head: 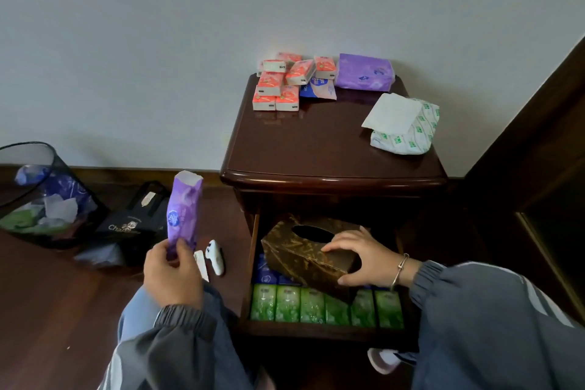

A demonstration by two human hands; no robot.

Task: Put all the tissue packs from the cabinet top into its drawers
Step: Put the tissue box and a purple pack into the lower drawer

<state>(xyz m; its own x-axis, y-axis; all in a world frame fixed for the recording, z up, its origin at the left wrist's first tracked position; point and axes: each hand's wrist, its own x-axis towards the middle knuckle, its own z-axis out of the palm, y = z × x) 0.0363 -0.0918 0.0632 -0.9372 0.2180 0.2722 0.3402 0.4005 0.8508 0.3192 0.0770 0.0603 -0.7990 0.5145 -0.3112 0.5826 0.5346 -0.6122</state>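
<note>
Fingers (182, 248) of left hand (172, 269) curl round the lower end of a purple pack (185, 209). It is held upright over the floor (47, 310), left of the cabinet (316, 142). Right hand (364, 258) grips the brown tissue box (304, 250), fingers spread over the top and thumb at the near right corner. A bracelet (399, 271) is on that wrist.

The box sits tilted in the open drawer (316, 329), resting on the packs there. Green packs (311, 305) stand in a row along the drawer front. Blue packs (266, 272) lie behind them at left, partly under the box.

Packs on the cabinet top:
- Orange packs (278, 85) heaped at back left, some stacked.
- A blue-white pack (319, 89) touches them on the right.
- A second purple pack (364, 73) at back right, against the wall (158, 41).
- A white-green pack (405, 127) near the right edge, opened, with a sheet sticking out.

On the floor at left:
- A mesh bin (41, 199) with wrappers inside.
- A black bag (136, 225) just beside the bin.
- A white controller (215, 258) near the drawer's left side.

Grey sleeves cover both arms.
</note>
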